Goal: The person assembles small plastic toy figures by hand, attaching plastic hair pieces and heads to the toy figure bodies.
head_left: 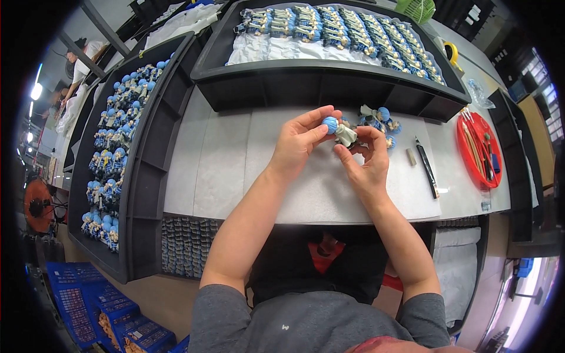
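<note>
A small figurine (346, 136) with a blue-haired head and a pale cream body is held between my two hands above the white work surface. My left hand (299, 139) pinches the blue head between thumb and fingers. On the other side, my right hand (366, 157) closes its thumb and fingers round the lower part of the body, which it partly hides. Just beyond my right hand lies a loose cluster of similar blue-haired figurines (382, 117).
Behind the work surface stands a large black tray (329, 82) with rows of figurines on white sheeting. A second black tray (144, 176) full of figurines is at the left. To the right lie a black pen (427, 167), a small greyish block (411, 156) and a red tool basket (465, 147).
</note>
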Demonstrator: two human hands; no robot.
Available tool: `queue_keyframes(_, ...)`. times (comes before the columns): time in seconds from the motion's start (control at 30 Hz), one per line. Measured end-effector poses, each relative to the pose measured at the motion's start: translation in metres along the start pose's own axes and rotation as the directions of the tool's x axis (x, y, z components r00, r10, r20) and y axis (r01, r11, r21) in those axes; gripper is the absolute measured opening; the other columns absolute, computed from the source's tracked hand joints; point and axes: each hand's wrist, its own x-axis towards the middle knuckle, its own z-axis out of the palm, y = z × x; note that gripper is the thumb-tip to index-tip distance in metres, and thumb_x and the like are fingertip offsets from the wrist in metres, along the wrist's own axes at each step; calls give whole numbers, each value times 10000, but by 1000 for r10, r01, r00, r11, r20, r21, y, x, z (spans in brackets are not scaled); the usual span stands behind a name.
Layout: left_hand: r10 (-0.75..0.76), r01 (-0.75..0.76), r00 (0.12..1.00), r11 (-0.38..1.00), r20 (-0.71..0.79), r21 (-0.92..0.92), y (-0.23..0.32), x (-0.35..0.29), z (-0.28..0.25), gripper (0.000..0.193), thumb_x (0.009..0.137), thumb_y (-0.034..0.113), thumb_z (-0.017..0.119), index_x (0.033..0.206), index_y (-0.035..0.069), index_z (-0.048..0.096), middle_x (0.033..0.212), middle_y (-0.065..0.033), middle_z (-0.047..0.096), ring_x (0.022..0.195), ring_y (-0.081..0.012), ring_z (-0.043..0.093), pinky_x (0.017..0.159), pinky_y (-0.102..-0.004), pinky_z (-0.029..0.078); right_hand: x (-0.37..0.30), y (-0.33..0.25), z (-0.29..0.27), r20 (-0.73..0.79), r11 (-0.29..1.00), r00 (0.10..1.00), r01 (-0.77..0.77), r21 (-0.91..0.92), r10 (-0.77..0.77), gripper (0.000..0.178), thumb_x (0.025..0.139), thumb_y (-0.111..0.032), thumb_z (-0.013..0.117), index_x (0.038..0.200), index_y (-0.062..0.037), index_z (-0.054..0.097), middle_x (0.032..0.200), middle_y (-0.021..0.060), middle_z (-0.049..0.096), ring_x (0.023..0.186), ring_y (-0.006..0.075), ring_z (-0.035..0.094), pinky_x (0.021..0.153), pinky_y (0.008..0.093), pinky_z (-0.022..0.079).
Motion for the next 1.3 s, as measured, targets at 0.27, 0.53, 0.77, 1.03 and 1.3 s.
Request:
queue_keyframes(0.27, 19, -19, 1000, 999, -6, 38, 0, -1, -1, 335, 830, 15, 554, 1165, 21, 546, 1134, -144, 581, 1075, -230, 549, 952, -357, 425, 0, 0, 0, -8, 1000, 1000, 7, 10, -6, 397, 726, 7, 696, 1047, 24, 464, 962, 117, 529, 819, 160, 576, 678, 246, 518)
queue_keyframes(0.53, 6, -6, 1000, 1000, 11, 4, 2, -1, -1, 441, 738, -55, 524, 1175, 4, 534, 1157, -146, 563, 1111, -232, 519, 969, -333, 406, -1, -1, 0, -9, 1000, 1000, -4, 3, 4, 399, 719, 42, 677, 1051, 14, 457, 987, 118, 518, 851, 169, 574, 702, 255, 521)
queue_keyframes(0.77, -25, 25, 999, 1000, 21, -9, 3, -1, -2, 514, 666, -69, 497, 1177, -23, 522, 1153, -145, 553, 1098, -213, 511, 956, -293, 401, -1, 0, 0, -4, 1000, 1000, -8, -13, 8, 408, 703, 70, 668, 1047, 2, 459, 983, 110, 513, 876, 178, 573, 716, 266, 525)
queue_keyframes(1.03, -53, 53, 998, 999, 22, 5, 3, -1, -2, 508, 672, -63, 482, 1178, -36, 514, 1136, -159, 557, 1085, -196, 510, 962, -285, 390, -1, 0, 0, 5, 1000, 1000, -17, -19, 17, 426, 688, 86, 668, 1048, -5, 459, 981, 107, 509, 879, 183, 571, 720, 269, 526)
queue_keyframes(1.3, -66, 66, 998, 998, 14, 2, 5, -2, 1, 521, 655, -72, 468, 1173, -37, 512, 1129, -166, 558, 1091, -206, 511, 966, -299, 392, -1, 0, 0, 4, 999, 1000, 10, -43, -10, 439, 676, 60, 693, 1045, -7, 464, 962, 108, 524, 868, 185, 579, 713, 270, 521)
